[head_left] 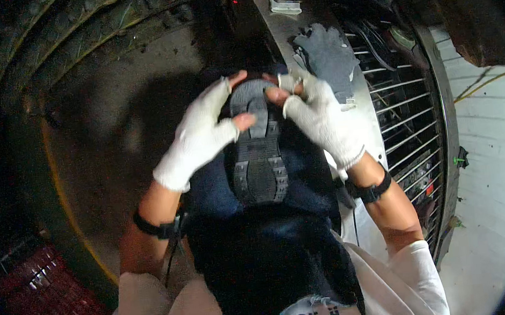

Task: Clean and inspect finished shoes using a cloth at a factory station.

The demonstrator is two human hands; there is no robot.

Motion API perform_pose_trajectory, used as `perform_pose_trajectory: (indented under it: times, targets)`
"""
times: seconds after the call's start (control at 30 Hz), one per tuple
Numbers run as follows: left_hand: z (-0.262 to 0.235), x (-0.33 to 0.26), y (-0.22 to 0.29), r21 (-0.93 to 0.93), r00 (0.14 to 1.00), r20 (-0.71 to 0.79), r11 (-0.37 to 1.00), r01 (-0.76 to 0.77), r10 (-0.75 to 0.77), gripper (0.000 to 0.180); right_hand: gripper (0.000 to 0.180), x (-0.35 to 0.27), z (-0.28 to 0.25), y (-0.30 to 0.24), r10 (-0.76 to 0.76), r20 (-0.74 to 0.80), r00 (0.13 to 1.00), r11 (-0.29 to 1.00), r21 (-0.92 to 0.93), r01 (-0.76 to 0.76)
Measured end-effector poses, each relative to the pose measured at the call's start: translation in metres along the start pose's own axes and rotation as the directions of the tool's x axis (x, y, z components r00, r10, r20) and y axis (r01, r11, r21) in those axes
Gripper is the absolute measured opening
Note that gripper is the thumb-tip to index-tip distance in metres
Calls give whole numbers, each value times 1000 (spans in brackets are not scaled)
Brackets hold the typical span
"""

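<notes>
A shoe with a dark grey and black treaded sole lies sole up over my lap, its rounded forefoot end pointing away from me. My left hand, in a white glove with bare fingertips, grips its left side. The left thumb presses on the sole, and the other fingers reach round the far edge. In a matching glove, my right hand is closed at the far right edge, thumb on the sole's rim. The shoe's upper is hidden beneath the sole and against the dark cloth over my lap.
On my right runs a metal bench bearing a ragged grey patch. Beside it is a rack of metal bars. Dark curved tiers stand at the far left, and a red slatted crate-like thing sits low on my left.
</notes>
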State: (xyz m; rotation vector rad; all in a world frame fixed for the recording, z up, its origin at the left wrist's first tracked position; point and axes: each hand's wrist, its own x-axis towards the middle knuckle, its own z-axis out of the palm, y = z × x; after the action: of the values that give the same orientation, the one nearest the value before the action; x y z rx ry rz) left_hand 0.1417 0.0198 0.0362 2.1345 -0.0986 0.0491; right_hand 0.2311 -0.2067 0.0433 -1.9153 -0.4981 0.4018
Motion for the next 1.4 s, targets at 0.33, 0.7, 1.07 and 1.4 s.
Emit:
perform_pose_trajectory:
  times: [0.33,0.7,1.07,1.4]
  targets:
    - [-4,-82,41,-207,927,209,941,-270,312,53,34,-64,-37,-25,-403,557,726,910,165,379]
    - [29,-14,20,-431,973,-66,886,170,-219,55,45,-29,0,-22,437,187,880,693,555,-461]
    - [41,14,1,-418,925,-74,854,311,-373,54,55,7,8,20,212,108,971,922,307,-236]
    - [6,49,-1,-579,910,147,713,396,-387,72,80,37,0,43,149,161,976,931,310,-193]
